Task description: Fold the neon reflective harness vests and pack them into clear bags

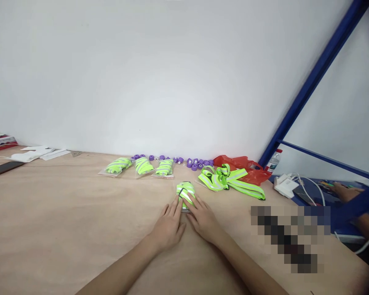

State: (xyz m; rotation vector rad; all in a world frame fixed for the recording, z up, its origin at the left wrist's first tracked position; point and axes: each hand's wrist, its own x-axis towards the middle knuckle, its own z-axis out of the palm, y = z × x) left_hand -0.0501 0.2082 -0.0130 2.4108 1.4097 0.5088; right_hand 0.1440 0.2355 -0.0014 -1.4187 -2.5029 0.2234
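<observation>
A folded neon-yellow reflective strap point(186, 189) in a clear plastic bag lies on the tan surface in front of me. My left hand point(169, 225) rests its outstretched fingers on the left side of this packet. From the right, my right hand point(204, 219) lays its extended fingers across the packet's front part, covering some of it. Neither hand wraps around the packet. Beyond it are three similar bagged straps: a left one point(118, 166), a middle one point(144, 166) and a right one point(164, 168). A loose, tangled reflective strap point(246, 188) lies to the right.
Several small purple pieces point(194, 164) line the wall. A red plastic bag point(255, 172), a bottle point(274, 161) and a white adapter point(285, 185) sit at right, near a blue metal frame point(313, 82). Another person's limb point(347, 191) shows behind it. White papers point(33, 153) lie far left.
</observation>
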